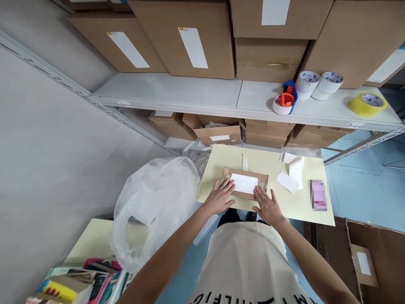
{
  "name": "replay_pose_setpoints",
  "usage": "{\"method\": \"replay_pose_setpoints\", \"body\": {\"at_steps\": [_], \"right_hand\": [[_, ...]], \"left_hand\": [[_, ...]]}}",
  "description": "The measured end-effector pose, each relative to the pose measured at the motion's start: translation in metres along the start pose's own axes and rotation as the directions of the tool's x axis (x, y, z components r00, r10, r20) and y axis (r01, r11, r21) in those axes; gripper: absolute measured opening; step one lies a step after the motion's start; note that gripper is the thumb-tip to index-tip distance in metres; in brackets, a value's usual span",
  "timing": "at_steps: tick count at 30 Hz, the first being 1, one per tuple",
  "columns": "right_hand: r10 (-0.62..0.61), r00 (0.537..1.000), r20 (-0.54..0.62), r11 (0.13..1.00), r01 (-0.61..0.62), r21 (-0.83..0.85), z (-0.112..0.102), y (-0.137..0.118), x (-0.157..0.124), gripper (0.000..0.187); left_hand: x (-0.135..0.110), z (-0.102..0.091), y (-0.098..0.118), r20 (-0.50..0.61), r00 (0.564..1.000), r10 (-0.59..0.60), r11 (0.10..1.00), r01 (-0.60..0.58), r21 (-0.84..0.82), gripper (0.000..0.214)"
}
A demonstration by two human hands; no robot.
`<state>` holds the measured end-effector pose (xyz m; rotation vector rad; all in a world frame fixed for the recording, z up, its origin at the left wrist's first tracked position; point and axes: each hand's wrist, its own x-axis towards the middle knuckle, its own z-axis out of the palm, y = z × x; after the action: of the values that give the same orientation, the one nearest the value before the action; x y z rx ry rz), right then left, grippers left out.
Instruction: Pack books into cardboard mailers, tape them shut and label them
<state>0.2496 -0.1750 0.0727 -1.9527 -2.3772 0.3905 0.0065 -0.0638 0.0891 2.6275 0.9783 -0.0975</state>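
A flat cardboard parcel (pixel 247 195) lies on the pale yellow table (pixel 287 209) in front of me. On its top sits a white label (pixel 244 183), and shiny clear tape shows at both ends. My left hand (pixel 219 196) rests on the parcel's left part, fingers stretched out at the label's left edge. At the label's right edge, my right hand (pixel 268 207) lies with fingers extended on the cardboard. Neither hand grips anything. Just behind the parcel, a short whitish strip (pixel 244 162) lies on the table.
White label sheets (pixel 289 179) and a pixelated pink item (pixel 318 195) lie on the table's right. A shelf (pixel 190 95) behind holds cartons, a tape dispenser (pixel 284 99) and tape rolls (pixel 368 104). Left are plastic wrap (pixel 171 185) and books (pixel 85 283); an open carton (pixel 332 249) stands right.
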Motion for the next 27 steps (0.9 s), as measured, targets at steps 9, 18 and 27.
{"method": "replay_pose_setpoints", "body": {"at_steps": [9, 18, 27], "right_hand": [[0.109, 0.991, -0.080, 0.994, -0.108, 0.024, 0.009, -0.012, 0.000, 0.058], [0.553, 0.833, 0.007, 0.645, -0.434, 0.630, 0.002, 0.019, -0.018, 0.081], [0.643, 0.693, 0.326, 0.018, -0.439, 0.898, -0.005, -0.011, 0.011, 0.096]], "left_hand": [[-0.022, 0.008, -0.015, -0.014, 0.988, -0.153, 0.984, 0.151, -0.096, 0.057], [-0.017, 0.017, -0.055, -0.096, 0.852, -0.514, 0.644, 0.310, -0.699, 0.071], [0.021, 0.002, -0.044, 0.361, 0.811, -0.459, 0.196, 0.490, -0.850, 0.077]]}}
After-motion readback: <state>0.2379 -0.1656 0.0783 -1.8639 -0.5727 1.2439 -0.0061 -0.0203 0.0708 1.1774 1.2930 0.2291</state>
